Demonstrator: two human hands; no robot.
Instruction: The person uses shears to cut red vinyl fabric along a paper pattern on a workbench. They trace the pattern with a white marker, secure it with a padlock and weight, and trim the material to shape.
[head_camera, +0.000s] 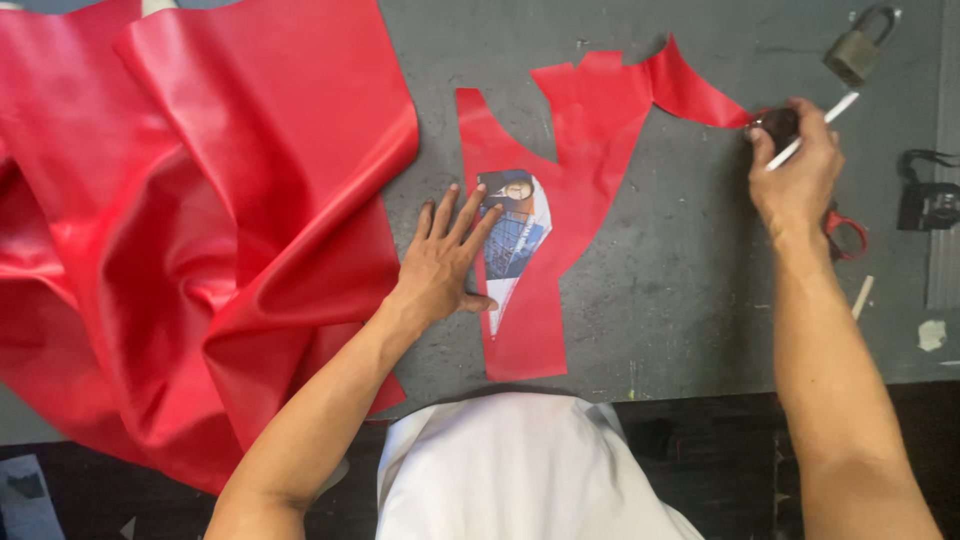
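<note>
I press the left hand (440, 265), fingers flat, on the printed pattern (512, 240) over red leather (575, 150); right hand (797, 165) grips a white pen (812, 130), ready for tracing

The big red sheet (190, 210) runs off the table's left and far edges. The right hand (797, 165) hides most of a small dark object (779, 124); its kind is unclear.

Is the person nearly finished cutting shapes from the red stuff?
Some looks done: the red offcut already has curved pieces cut from it. In hand: the left hand presses a printed card pattern onto it, while the right hand grips a white pen. Left: the big red sheet looks barely used.
</note>
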